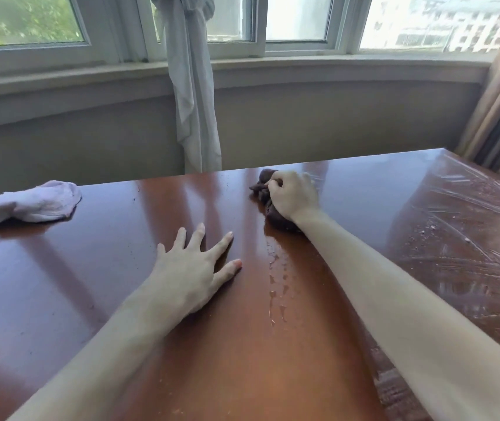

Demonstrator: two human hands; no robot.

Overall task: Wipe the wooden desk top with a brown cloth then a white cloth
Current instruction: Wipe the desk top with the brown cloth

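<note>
Brown cloth [268, 205]: bunched under your right hand [292, 196], fingers curled round it, near the surface's [106, 284] far edge.
Left hand [191, 268]: fingers spread flat, nearer the white cloth [27, 205], far left.

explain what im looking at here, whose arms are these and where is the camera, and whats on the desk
There is no machine here. A person wears a wide-angle camera on the head, looking forward and down, so both arms reach in from the bottom edge. The right hand grips a bunched brown cloth near the far edge of the glossy wooden desk top. The left hand rests flat with fingers spread. A white cloth lies untouched at the far left. Water droplets sit between the arms. Behind are windows and curtains.
</note>
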